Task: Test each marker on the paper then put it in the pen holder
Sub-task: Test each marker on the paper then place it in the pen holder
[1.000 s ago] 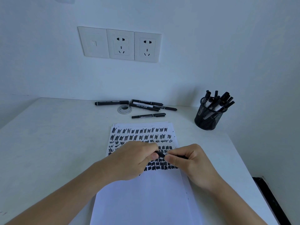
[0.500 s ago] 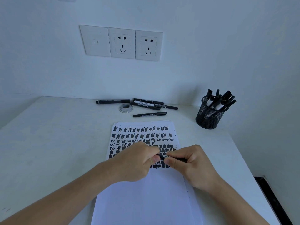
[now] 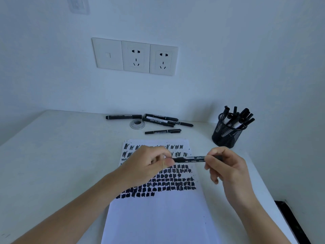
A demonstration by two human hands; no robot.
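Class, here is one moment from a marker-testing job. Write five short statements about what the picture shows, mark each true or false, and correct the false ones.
1. The left hand and right hand both hold one marker above the paper. True.
2. The pen holder is empty. False: it holds a bunch of markers.
3. The pen holder stands to the right of the paper. True.
4. The paper is blank. False: rows of black test marks cover its upper part.
5. Loose markers lie on the desk beyond the paper, near the wall. True.
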